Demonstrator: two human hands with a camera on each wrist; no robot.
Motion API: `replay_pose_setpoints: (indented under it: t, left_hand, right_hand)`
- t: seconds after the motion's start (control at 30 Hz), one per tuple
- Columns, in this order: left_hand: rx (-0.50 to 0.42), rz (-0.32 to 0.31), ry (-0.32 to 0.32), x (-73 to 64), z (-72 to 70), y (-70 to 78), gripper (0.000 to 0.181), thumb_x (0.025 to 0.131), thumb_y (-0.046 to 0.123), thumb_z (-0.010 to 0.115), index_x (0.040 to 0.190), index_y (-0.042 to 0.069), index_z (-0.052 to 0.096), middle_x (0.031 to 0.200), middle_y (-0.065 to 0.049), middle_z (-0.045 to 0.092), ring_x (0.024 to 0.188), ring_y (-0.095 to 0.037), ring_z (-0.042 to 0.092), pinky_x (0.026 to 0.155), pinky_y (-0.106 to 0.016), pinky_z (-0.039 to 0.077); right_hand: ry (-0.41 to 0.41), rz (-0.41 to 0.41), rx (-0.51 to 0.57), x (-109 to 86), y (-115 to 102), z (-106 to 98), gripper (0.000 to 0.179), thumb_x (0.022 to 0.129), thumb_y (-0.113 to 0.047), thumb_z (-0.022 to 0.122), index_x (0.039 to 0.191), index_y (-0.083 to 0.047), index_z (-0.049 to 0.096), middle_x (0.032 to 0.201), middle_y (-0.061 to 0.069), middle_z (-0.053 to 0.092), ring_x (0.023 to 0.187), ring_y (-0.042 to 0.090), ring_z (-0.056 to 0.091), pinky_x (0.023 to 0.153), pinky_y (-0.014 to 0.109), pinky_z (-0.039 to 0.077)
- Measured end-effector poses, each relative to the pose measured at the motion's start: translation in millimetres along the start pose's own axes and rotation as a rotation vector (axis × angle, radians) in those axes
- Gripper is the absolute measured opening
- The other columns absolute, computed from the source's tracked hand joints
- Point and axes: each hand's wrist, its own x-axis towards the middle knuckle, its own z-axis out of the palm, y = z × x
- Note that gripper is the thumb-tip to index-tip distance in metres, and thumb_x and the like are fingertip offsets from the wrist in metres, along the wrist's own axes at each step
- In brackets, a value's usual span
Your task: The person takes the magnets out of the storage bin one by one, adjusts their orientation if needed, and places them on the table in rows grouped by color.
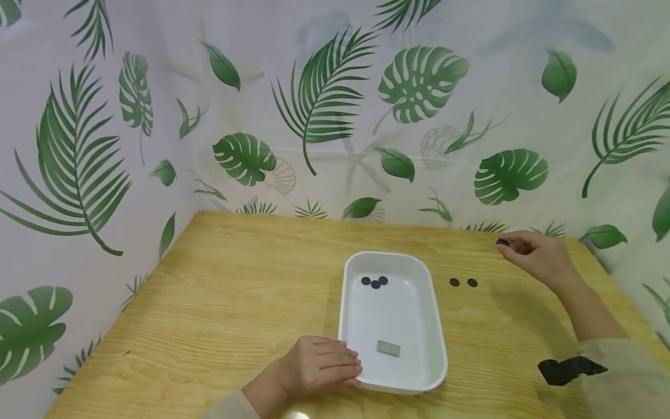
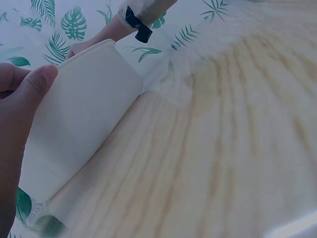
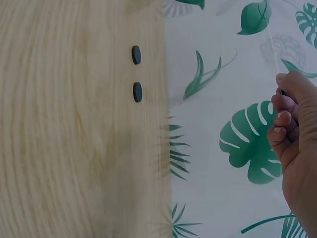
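Observation:
My right hand [image 1: 541, 259] is raised over the table's right side, pinching a small black disc [image 1: 502, 242] between thumb and fingers. In the right wrist view that disc is mostly hidden by the fingertips. Two more black discs [image 1: 463, 283] lie flat on the table, left of and below this hand. My left hand [image 1: 321, 365] grips the near left corner of a white rectangular tray [image 1: 438, 331], with the thumb [image 2: 42, 79] against its outer wall. Inside the tray, three black discs [image 1: 375, 284] sit close together at the far end. A grey rectangular block [image 1: 388, 348] lies near its front.
The wood-grain table [image 1: 220, 297] extends to both sides of the tray. A white cloth with green leaf prints [image 1: 324, 99] hangs behind the table and along its sides. A black strap [image 1: 570, 369] is on the right sleeve.

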Motion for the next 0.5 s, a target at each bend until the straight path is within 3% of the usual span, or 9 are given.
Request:
replay_pose_setpoints:
  t: [0.23,0.5]
  left_hand:
    - [0.006,-0.001,-0.002,-1.1,0.5,0.5,0.020,0.082,0.032,0.074,0.084,0.013,0.076,0.083,0.001,0.074,0.080,-0.008,0.070,0.081,-0.023,0.057]
    - [-0.010,-0.006,0.009,-0.7,0.1,-0.4,0.019,0.083,0.032,0.073,0.083,0.012,0.075,0.081,0.001,0.073,0.079,-0.008,0.070,0.080,-0.023,0.057]
  right_hand:
    - [0.027,0.038,-0.008,1.7,8.5,-12.4,0.017,0.085,-0.015,0.071,0.094,-0.002,0.070,0.065,-0.017,0.056,0.057,-0.010,0.048,0.048,0.011,0.040]
    - [0.007,0.084,0.017,-2.4,15.5,-11.6,0.017,0.086,-0.019,0.070,0.094,-0.004,0.071,0.065,-0.015,0.058,0.058,-0.007,0.050,0.046,0.014,0.041]
